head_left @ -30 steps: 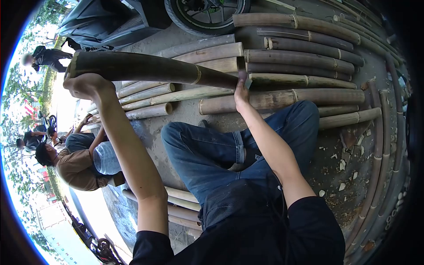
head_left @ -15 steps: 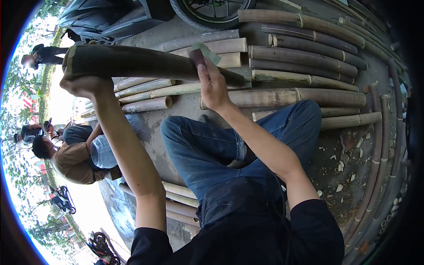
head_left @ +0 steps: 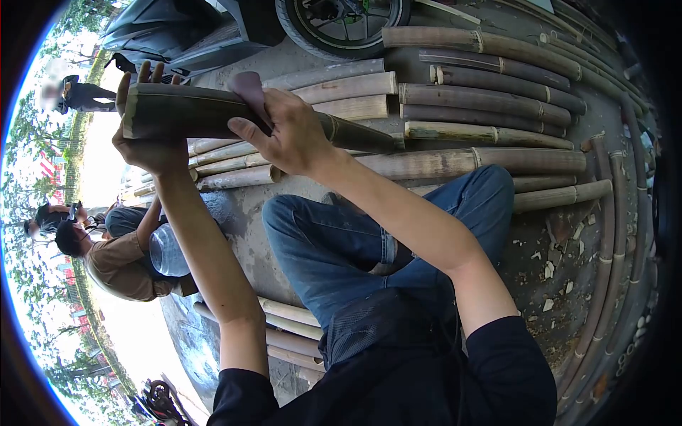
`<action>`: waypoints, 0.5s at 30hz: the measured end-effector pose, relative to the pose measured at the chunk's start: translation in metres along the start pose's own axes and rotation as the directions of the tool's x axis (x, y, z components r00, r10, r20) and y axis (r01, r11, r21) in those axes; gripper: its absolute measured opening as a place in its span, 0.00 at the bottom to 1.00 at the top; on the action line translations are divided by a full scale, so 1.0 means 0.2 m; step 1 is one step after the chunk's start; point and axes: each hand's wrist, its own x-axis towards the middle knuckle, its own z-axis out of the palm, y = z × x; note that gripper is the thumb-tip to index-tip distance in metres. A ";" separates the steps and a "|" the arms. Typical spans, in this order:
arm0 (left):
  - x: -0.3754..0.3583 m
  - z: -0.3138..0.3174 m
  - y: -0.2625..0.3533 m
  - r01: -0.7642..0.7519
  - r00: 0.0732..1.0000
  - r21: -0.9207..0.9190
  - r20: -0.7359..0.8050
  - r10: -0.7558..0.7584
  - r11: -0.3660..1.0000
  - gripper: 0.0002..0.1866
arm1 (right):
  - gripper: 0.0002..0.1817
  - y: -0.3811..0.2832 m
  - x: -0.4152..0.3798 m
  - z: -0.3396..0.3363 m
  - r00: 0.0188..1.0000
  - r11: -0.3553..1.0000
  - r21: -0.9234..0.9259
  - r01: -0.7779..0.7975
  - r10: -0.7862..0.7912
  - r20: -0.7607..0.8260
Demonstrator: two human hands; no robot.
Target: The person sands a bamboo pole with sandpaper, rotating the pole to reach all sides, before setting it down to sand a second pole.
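A dark bamboo pole [head_left: 188, 113] slants across in front of me, its cut end at the left and its far end near the stacked pieces. My left hand [head_left: 153, 149] supports the cut end from beneath, with the fingers reaching up behind it. Against the pole's middle, my right hand [head_left: 295, 135] presses a folded mauve sheet of sandpaper [head_left: 249, 89], thumb on the near side. Part of the sheet curls up above the pole; the rest is hidden by the hand.
Several bamboo poles [head_left: 490, 99] lie in rows on the ground ahead. A motorcycle wheel [head_left: 344, 28] stands beyond them. At the left a person [head_left: 124, 263] sits beside a clear plastic container [head_left: 169, 252]. Pale chips [head_left: 548, 270] litter the ground at right.
My right hand has slid left along the pole with the sandpaper, towards the cut end. The cut end has shifted slightly right and down, and my left fingers now stretch up behind it.
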 end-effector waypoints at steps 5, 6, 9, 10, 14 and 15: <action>-0.01 -0.03 0.01 -0.011 0.999 -0.075 0.029 0.013 0.997 0.38 | 0.35 0.42 -0.33 -0.09 0.997 0.968 -0.245 0.052 -0.064 -0.042; -0.01 0.00 0.02 -0.012 1.000 -0.072 0.024 0.014 0.997 0.38 | 0.34 0.44 -0.33 -0.10 0.982 0.937 -0.322 0.138 -0.173 -0.081; 0.02 0.05 0.04 0.099 0.995 -0.046 -0.006 -0.099 0.994 0.36 | 0.41 0.48 -0.33 -0.12 0.991 0.943 -0.317 0.101 -0.122 -0.046; 0.05 0.02 0.01 0.101 0.993 -0.045 -0.049 -0.103 0.994 0.35 | 0.41 0.48 -0.32 -0.11 0.991 0.943 -0.316 0.105 -0.126 -0.046; -0.08 0.26 -0.01 -0.160 0.933 0.155 -0.297 0.201 0.975 0.26 | 0.40 0.44 -0.37 -0.09 0.977 0.915 -0.397 0.074 -0.145 -0.153; -0.10 0.32 -0.01 -0.249 0.858 0.247 -0.391 0.332 0.936 0.22 | 0.40 0.44 -0.39 -0.08 0.964 0.909 -0.409 0.083 -0.177 -0.197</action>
